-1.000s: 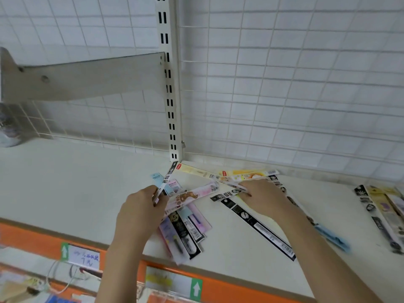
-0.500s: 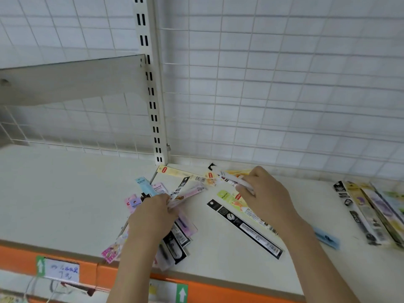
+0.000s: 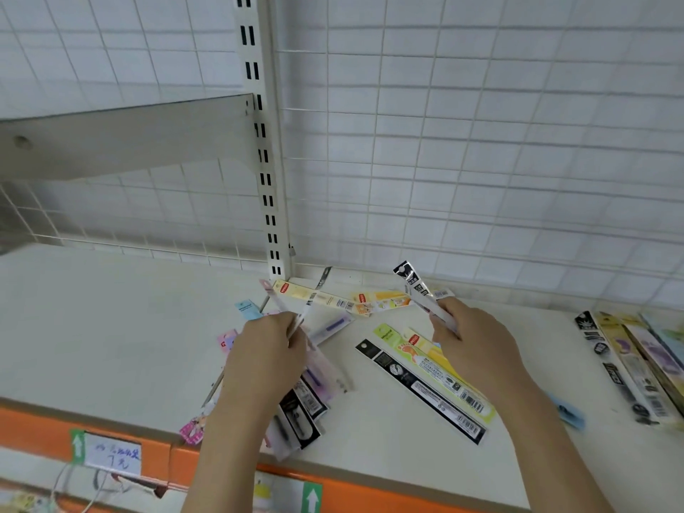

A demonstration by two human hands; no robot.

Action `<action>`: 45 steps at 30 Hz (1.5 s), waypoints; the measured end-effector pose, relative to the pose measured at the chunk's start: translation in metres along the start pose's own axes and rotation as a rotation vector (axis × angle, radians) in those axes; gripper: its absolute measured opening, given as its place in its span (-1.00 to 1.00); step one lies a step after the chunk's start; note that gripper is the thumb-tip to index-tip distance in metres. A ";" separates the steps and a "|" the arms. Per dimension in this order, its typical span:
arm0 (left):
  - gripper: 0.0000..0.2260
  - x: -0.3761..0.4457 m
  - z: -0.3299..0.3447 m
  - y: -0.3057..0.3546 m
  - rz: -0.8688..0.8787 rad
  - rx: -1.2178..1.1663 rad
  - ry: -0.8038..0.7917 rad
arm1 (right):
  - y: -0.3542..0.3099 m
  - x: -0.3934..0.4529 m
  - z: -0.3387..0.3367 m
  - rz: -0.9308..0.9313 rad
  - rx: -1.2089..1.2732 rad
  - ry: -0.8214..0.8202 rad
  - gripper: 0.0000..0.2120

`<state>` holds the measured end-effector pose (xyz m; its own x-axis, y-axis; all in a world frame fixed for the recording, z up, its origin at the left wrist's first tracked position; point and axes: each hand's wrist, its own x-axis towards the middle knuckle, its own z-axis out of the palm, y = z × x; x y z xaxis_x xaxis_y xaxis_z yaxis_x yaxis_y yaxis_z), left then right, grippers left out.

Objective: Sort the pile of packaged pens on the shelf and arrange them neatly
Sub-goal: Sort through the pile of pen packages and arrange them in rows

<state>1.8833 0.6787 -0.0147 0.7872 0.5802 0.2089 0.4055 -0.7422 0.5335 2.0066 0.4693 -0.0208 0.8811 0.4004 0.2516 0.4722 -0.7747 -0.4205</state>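
Observation:
A loose pile of packaged pens (image 3: 314, 398) lies on the white shelf (image 3: 111, 327) near the middle. My left hand (image 3: 266, 357) grips a few thin packs, their tops fanned upward (image 3: 285, 305) above the pile. My right hand (image 3: 470, 346) holds a black-and-white pen pack (image 3: 414, 286) lifted clear of the shelf, its top pointing up and left. A long black pack (image 3: 418, 390) and a yellow-green pack (image 3: 392, 336) lie flat between and under my forearms. Two cream and orange packs (image 3: 333, 298) rest by the back wall.
A row of pen packs (image 3: 629, 368) lies side by side at the right end of the shelf. A blue pack (image 3: 566, 412) peeks out behind my right forearm. A wire grid back panel (image 3: 481, 161), a slotted upright (image 3: 264, 161) and an upper shelf bracket (image 3: 129, 142) stand behind. The front edge is orange (image 3: 44, 427).
My right hand has lifted the black-and-white pack off the shelf and moved right. My left hand has raised its packs higher. The camera has shifted.

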 end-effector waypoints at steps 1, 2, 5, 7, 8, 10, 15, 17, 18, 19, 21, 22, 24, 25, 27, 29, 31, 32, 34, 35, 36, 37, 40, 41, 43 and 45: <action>-0.80 -0.001 0.000 0.002 0.020 -0.023 0.002 | 0.000 0.000 0.001 -0.011 -0.013 0.008 -0.86; -0.76 -0.001 0.000 0.003 0.035 -0.042 -0.004 | 0.000 0.000 0.001 -0.027 -0.028 0.010 -0.86; -0.69 -0.002 0.003 0.005 0.079 -0.083 -0.004 | -0.006 -0.004 0.002 -0.067 0.001 -0.011 -0.78; -0.66 -0.001 0.004 0.006 0.060 -0.129 0.007 | -0.007 -0.006 0.001 -0.049 0.029 -0.008 -0.71; -0.66 -0.001 0.005 0.006 0.042 -0.137 0.015 | -0.007 -0.005 0.001 -0.033 0.011 0.002 -0.72; -0.73 0.000 0.005 0.006 0.020 -0.087 0.029 | -0.005 -0.004 0.000 -0.010 -0.062 0.014 -0.80; -0.91 0.004 0.007 0.005 0.059 -0.078 -0.012 | -0.003 0.002 0.002 0.000 -0.128 -0.015 -0.74; -0.74 0.007 0.007 0.007 0.062 -0.152 -0.044 | -0.005 0.008 0.006 -0.032 -0.156 -0.060 -0.77; -0.64 0.010 0.007 0.007 0.062 -0.181 -0.058 | -0.007 0.012 0.008 -0.050 -0.164 -0.086 -0.80; -0.58 0.014 0.006 0.007 0.058 -0.194 -0.069 | -0.009 0.016 0.009 -0.062 -0.165 -0.105 -0.83; -0.58 0.022 0.004 0.006 0.051 -0.176 -0.093 | -0.012 0.026 0.012 -0.070 -0.162 -0.127 -0.86; -0.65 0.026 0.003 0.005 0.057 -0.149 -0.098 | -0.013 0.031 0.014 -0.075 -0.171 -0.137 -0.85; -0.88 0.031 -0.002 0.003 0.067 -0.096 -0.085 | -0.016 0.042 0.017 -0.082 -0.205 -0.166 -0.85; -0.95 0.033 -0.004 0.001 0.065 -0.091 -0.076 | -0.017 0.048 0.017 -0.081 -0.218 -0.183 -0.85; -0.94 0.038 -0.003 -0.005 0.064 -0.087 -0.063 | -0.017 0.062 0.021 -0.086 -0.272 -0.222 -0.74; -0.92 0.042 -0.003 -0.010 0.044 -0.092 -0.056 | -0.012 0.075 0.028 -0.116 -0.364 -0.268 -0.65; -0.95 0.046 -0.002 -0.016 0.019 -0.108 -0.045 | -0.008 0.085 0.033 -0.133 -0.411 -0.284 -0.62; -0.96 0.048 -0.002 -0.018 0.003 -0.106 -0.031 | -0.006 0.089 0.035 -0.139 -0.420 -0.286 -0.62; -0.93 0.054 -0.002 -0.023 -0.045 -0.110 0.006 | -0.004 0.094 0.038 -0.161 -0.437 -0.291 -0.67; -0.90 0.057 -0.001 -0.024 -0.063 -0.116 0.016 | -0.004 0.095 0.039 -0.176 -0.449 -0.290 -0.72; -0.88 0.061 0.002 -0.024 -0.076 -0.114 0.010 | -0.003 0.095 0.041 -0.189 -0.463 -0.284 -0.76; -0.86 0.065 0.005 -0.023 -0.077 -0.101 -0.009 | -0.003 0.096 0.043 -0.198 -0.472 -0.273 -0.79; -0.84 0.078 0.020 -0.015 -0.062 -0.059 -0.121 | 0.001 0.099 0.047 -0.221 -0.475 -0.259 -0.79; -0.90 0.083 0.025 -0.013 -0.064 -0.044 -0.151 | 0.003 0.100 0.047 -0.235 -0.476 -0.259 -0.78; -0.87 0.095 0.035 -0.010 -0.078 -0.005 -0.192 | 0.006 0.100 0.046 -0.264 -0.481 -0.266 -0.75; -0.81 0.104 0.044 -0.009 -0.114 0.031 -0.215 | 0.008 0.099 0.046 -0.285 -0.488 -0.277 -0.73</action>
<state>1.9820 0.7315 -0.0340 0.8147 0.5789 -0.0320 0.5090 -0.6877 0.5177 2.0987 0.5250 -0.0394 0.7277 0.6852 0.0321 0.6804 -0.7269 0.0928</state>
